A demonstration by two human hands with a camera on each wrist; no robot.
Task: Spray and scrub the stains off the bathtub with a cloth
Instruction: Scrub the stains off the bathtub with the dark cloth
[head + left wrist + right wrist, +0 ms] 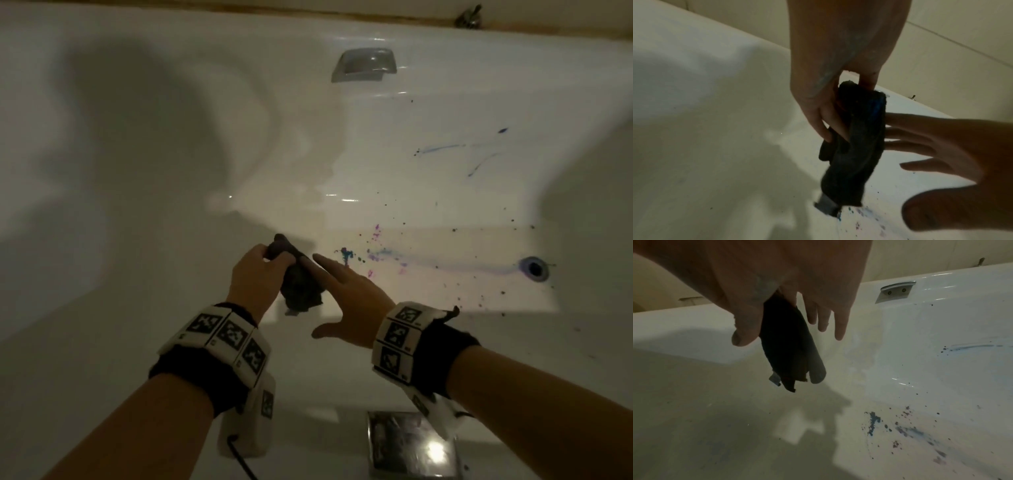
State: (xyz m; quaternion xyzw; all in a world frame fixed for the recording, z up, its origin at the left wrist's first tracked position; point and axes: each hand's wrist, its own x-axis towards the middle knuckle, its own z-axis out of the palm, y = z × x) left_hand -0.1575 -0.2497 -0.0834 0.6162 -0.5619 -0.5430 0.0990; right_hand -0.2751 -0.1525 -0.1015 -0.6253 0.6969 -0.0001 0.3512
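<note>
A dark cloth (298, 286) hangs bunched from my left hand (270, 262) just above the white bathtub floor (144, 260). In the left wrist view the left hand (828, 113) grips the cloth (857, 149) at its top, between thumb and fingers. My right hand (339, 296) is beside the cloth with straight, spread fingers (840, 324) reaching its side; in the right wrist view the cloth (785, 344) hangs between thumb and fingers. Blue and purple stains (376, 255) spatter the tub floor right of the hands, and blue streaks (442, 148) mark the far wall. No spray bottle is in view.
The drain (533, 268) is at the right end of the floor, with dark specks around it. A metal overflow plate (364, 65) is on the far wall and a tap fitting (469, 17) on the far rim. A shiny metal piece (411, 445) lies on the near rim.
</note>
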